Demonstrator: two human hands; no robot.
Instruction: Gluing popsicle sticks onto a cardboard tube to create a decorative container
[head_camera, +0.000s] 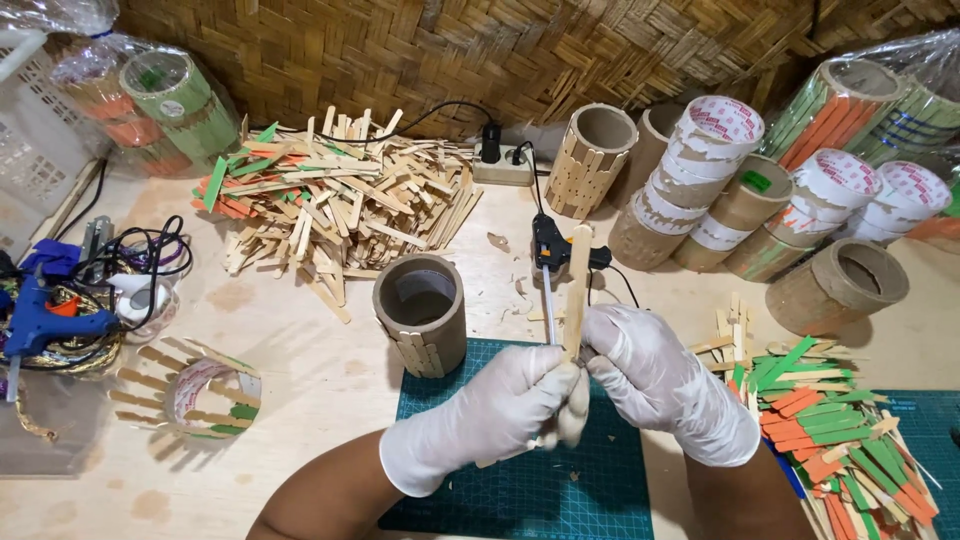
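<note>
You are at a small handicraft workstation, likely a home workshop. Evidence: a wooden table (320, 400) carries a green cutting mat (520, 500), a heap of plain and coloured craft sticks (330, 200), and a second heap (840, 440) at your right. Cardboard tubes (835, 285) stand in rows (some already clad in sticks). Two glue guns are present: a black one (550, 245) wired to a power strip (500, 165), and a blue one (45, 320). A woven mat wall (500, 50) backs the table.
</note>
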